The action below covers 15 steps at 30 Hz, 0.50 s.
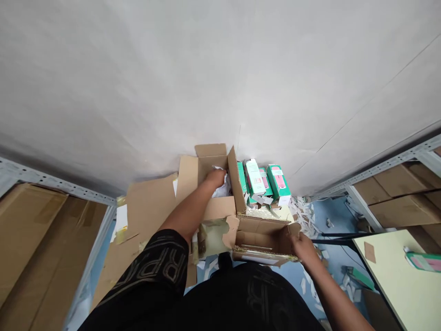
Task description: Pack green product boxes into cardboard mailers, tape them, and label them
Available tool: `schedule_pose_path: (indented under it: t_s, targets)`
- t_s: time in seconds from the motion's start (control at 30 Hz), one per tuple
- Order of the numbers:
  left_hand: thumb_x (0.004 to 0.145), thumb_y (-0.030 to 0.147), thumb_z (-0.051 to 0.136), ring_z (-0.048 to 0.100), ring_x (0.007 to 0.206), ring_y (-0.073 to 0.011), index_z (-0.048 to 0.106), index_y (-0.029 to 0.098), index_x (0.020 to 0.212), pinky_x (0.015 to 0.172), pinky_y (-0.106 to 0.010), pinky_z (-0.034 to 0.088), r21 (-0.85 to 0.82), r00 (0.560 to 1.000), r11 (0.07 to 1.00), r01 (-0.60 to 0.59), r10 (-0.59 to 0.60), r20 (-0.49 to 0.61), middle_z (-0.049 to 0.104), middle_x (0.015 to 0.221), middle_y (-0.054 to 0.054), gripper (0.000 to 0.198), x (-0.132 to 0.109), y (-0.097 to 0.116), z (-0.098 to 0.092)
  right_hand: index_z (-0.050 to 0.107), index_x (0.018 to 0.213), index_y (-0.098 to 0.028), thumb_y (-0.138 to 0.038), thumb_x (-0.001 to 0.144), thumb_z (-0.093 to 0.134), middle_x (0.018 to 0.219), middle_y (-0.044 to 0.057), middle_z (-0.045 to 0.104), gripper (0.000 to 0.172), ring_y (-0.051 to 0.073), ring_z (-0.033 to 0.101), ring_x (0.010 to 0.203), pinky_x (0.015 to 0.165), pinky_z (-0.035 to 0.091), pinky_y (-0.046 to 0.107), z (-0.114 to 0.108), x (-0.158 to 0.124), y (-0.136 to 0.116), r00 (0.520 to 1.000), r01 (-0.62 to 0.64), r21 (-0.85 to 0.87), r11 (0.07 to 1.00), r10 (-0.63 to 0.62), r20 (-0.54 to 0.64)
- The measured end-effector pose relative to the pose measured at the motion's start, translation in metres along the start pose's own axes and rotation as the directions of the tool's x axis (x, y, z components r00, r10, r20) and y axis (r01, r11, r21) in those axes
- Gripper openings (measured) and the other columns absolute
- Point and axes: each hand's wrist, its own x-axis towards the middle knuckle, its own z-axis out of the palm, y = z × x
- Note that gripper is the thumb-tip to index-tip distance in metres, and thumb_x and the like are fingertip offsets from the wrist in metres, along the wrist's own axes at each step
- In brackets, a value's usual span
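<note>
My left hand (217,178) reaches down into an open cardboard box (211,209) by the wall. Its fingers are closed on white crumpled wrapping (224,190) inside; the fingertips are hidden. Nearer to me, a smaller open carton (262,235) is tilted so that its inside faces up. My right hand (302,247) grips this carton by its right end. The carton looks empty, and a loose flap with clear tape (212,235) sticks out at its left.
Several green and white boxes (255,178) stand right of the larger box. Flattened cardboard (148,202) lies at left. Shelves with cartons (396,188) flank both sides. Paper scraps (303,214) litter the blue floor. A pale table (396,271) at right holds another green box (423,261).
</note>
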Motion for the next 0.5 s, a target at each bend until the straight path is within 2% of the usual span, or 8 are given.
schedule_pose_path:
  t_s: [0.07, 0.1, 0.17, 0.23, 0.33, 0.4, 0.47, 0.5]
  targets:
    - [0.089, 0.017, 0.068, 0.064, 0.108, -0.0269, 0.069, 0.015, 0.113, 0.096, -0.041, 0.052, 0.046, 0.998, 0.999, 0.016, -0.013, -0.057, 0.067, 0.12, -0.015, 0.024, -0.005, 0.002, -0.021, 0.073, 0.094, -0.017, -0.044, 0.09, 0.053, 0.101, 0.016, 0.078, 0.033, 0.03, 0.07, 0.098, 0.076, 0.047, 0.031, -0.002, -0.001, 0.002, 1.0, -0.002, 0.009, 1.0, 0.002, 0.003]
    - [0.087, 0.015, 0.066, 0.063, 0.108, -0.0257, 0.069, 0.016, 0.112, 0.096, -0.038, 0.051, 0.07, 0.989, 0.998, -0.003, 0.013, -0.15, 0.068, 0.117, -0.013, 0.025, -0.012, 0.007, -0.032, 0.073, 0.095, -0.017, -0.043, 0.091, 0.053, 0.102, 0.016, 0.078, 0.033, 0.03, 0.07, 0.099, 0.076, 0.046, 0.031, -0.003, -0.001, 0.004, 1.0, 0.001, 0.019, 1.0, -0.001, 0.004]
    - [0.088, 0.017, 0.061, 0.063, 0.105, -0.023, 0.069, 0.017, 0.109, 0.096, -0.035, 0.05, 0.061, 0.929, 0.994, -0.094, 0.11, -0.355, 0.068, 0.111, -0.009, 0.023, -0.033, 0.028, -0.053, 0.073, 0.097, -0.016, -0.041, 0.091, 0.053, 0.104, 0.016, 0.078, 0.033, 0.03, 0.07, 0.1, 0.077, 0.046, 0.031, -0.005, -0.001, 0.007, 1.0, 0.004, 0.05, 0.999, -0.004, 0.005]
    - [0.089, 0.024, 0.06, 0.062, 0.102, -0.0219, 0.069, 0.018, 0.108, 0.096, -0.034, 0.05, 0.022, 0.892, 0.971, -0.237, 0.227, -0.39, 0.067, 0.108, -0.007, 0.021, -0.064, 0.06, -0.064, 0.073, 0.098, -0.015, -0.042, 0.09, 0.054, 0.105, 0.017, 0.078, 0.034, 0.03, 0.07, 0.101, 0.077, 0.047, 0.031, -0.008, -0.001, 0.009, 1.0, -0.01, 0.08, 0.997, 0.009, 0.004]
    - [0.09, 0.031, 0.061, 0.063, 0.101, -0.0231, 0.072, 0.022, 0.105, 0.095, -0.034, 0.05, -0.105, 0.865, 0.859, -0.501, 0.495, -0.079, 0.068, 0.108, -0.007, 0.02, -0.111, 0.114, -0.048, 0.074, 0.098, -0.015, -0.042, 0.09, 0.055, 0.105, 0.017, 0.078, 0.034, 0.03, 0.07, 0.101, 0.076, 0.047, 0.031, -0.013, -0.002, 0.011, 1.0, -0.004, 0.104, 0.995, 0.005, -0.01]
    - [0.091, 0.032, 0.061, 0.065, 0.101, -0.0246, 0.073, 0.026, 0.106, 0.094, -0.035, 0.051, -0.259, 0.726, 0.761, -0.595, 0.647, 0.234, 0.07, 0.109, -0.007, 0.02, -0.131, 0.143, -0.02, 0.074, 0.099, -0.015, -0.042, 0.09, 0.056, 0.104, 0.016, 0.078, 0.033, 0.029, 0.07, 0.099, 0.076, 0.046, 0.031, -0.017, -0.004, 0.012, 0.999, 0.015, 0.109, 0.994, -0.012, -0.029]
    - [0.09, 0.029, 0.061, 0.065, 0.104, -0.028, 0.074, 0.028, 0.104, 0.095, -0.038, 0.05, -0.353, 0.565, 0.693, -0.629, 0.719, 0.405, 0.071, 0.109, -0.008, 0.02, -0.138, 0.164, 0.016, 0.074, 0.098, -0.015, -0.043, 0.09, 0.056, 0.102, 0.016, 0.078, 0.034, 0.029, 0.07, 0.097, 0.076, 0.046, 0.031, -0.021, -0.007, 0.015, 0.998, 0.028, 0.105, 0.994, -0.022, -0.052]
    - [0.089, 0.028, 0.062, 0.065, 0.105, -0.0295, 0.075, 0.029, 0.103, 0.096, -0.04, 0.05, -0.38, 0.512, 0.681, -0.626, 0.727, 0.458, 0.072, 0.108, -0.009, 0.019, -0.139, 0.171, 0.034, 0.074, 0.097, -0.015, -0.045, 0.09, 0.055, 0.101, 0.017, 0.078, 0.036, 0.029, 0.07, 0.096, 0.075, 0.046, 0.031, -0.023, -0.009, 0.018, 0.998, 0.03, 0.106, 0.994, -0.024, -0.058]
